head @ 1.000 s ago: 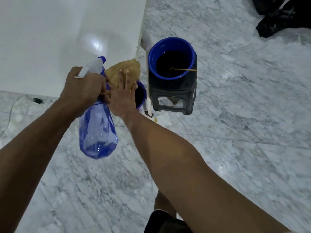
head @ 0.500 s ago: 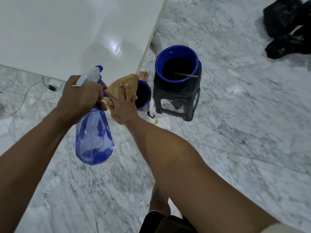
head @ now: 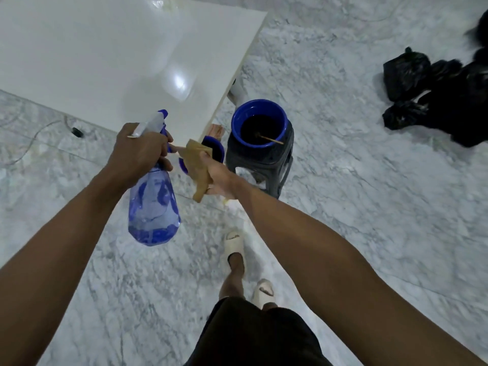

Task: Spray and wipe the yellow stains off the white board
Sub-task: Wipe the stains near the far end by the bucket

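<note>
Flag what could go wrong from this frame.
The right hand holds the tan cloth loosely off the white board, right above the small blue cup; a backswing might knock it. The blue bucket of dark liquid sits on a stool by the board's corner, so it could tip.

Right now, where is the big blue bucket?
The bucket sits on a dark stool, right of the white board's corner, just beyond the right hand.
</note>
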Demonstrator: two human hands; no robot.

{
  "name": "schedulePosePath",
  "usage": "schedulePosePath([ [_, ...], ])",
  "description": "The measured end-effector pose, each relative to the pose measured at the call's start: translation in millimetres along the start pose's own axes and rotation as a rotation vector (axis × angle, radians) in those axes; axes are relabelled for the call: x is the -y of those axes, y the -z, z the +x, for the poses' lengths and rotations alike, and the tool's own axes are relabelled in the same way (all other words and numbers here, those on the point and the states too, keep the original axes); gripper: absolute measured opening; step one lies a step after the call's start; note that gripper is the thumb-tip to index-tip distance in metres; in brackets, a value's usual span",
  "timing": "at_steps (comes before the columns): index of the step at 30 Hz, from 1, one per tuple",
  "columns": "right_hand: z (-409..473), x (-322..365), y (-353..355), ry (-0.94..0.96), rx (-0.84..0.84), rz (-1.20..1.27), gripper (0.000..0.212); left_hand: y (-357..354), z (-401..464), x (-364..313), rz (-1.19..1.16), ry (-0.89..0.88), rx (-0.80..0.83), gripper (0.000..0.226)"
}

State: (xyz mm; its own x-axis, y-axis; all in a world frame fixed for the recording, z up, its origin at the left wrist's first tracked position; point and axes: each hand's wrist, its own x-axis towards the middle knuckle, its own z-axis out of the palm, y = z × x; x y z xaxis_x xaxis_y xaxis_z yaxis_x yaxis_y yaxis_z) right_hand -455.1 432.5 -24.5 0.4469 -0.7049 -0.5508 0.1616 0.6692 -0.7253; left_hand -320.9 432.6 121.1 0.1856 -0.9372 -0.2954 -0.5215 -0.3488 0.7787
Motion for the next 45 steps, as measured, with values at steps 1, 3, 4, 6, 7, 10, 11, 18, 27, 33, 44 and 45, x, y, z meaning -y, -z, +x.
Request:
schedulePosePath([
  [1,-10,8,12,-0.014,-0.04,0.096,0.044,-3,-1,-5,-0.015,0.008,0.008,0.02],
  [3,-20,25,34,0.026,-0.135,0.216,0.046,-10,1,-14,-0.035,0.021,0.027,0.019],
  [4,-23,34,46,0.055,-0.198,0.241,0.048,-14,3,-18,-0.047,0.021,0.037,0.019],
  [6,-32,59,68,0.1,-0.265,0.279,0.047,-23,9,-29,-0.066,0.004,0.062,0.019],
  [7,-36,74,80,0.12,-0.289,0.293,0.045,-29,13,-36,-0.071,-0.006,0.074,0.019],
  [10,-41,124,124,0.191,-0.306,0.345,0.045,-52,30,-62,-0.096,-0.046,0.13,0.02],
  [11,-41,144,138,0.212,-0.297,0.35,0.048,-61,39,-73,-0.109,-0.065,0.149,0.02],
  [18,-44,251,232,0.254,-0.364,0.228,0.038,-121,111,-156,-0.158,-0.149,0.216,0.022],
  [27,-13,364,374,0.338,-0.497,0.091,0.037,-224,234,-265,-0.12,-0.216,0.168,0.013],
  [33,44,467,476,0.307,-0.426,-0.043,0.034,-299,323,-331,-0.195,-0.175,0.0,0.042],
  [44,189,646,574,0.136,-0.199,-0.138,0.022,-362,466,-423,-0.245,0.059,-0.154,0.018],
  [45,209,657,572,0.111,-0.163,-0.109,0.018,-359,477,-429,-0.259,0.079,-0.166,0.02],
])
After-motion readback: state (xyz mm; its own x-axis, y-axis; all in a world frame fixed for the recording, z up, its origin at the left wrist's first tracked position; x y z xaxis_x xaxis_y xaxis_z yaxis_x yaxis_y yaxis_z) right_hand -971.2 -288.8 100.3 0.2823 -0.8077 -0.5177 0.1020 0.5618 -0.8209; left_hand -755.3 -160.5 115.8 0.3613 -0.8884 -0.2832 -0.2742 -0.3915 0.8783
